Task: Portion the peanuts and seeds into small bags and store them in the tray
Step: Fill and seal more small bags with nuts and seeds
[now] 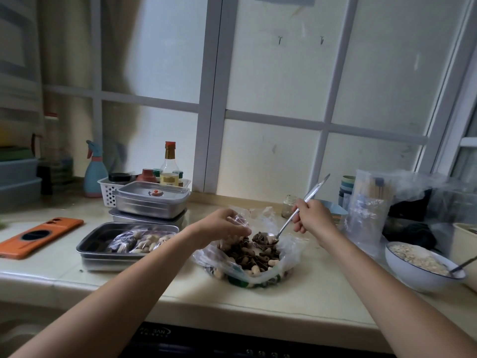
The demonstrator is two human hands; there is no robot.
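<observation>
Peanuts and seeds (145,244), packed in small bags (121,242), are laid in a steel tray (108,263) left of the open big bag (289,257). Above that bag's left edge, clear plastic (241,218) is pinched by the left hand (222,227). Over its loose mix, a seed-laden spoon (284,228) is gripped by the right hand (311,218). A bowl (413,277) is set well right of the bag.
</observation>
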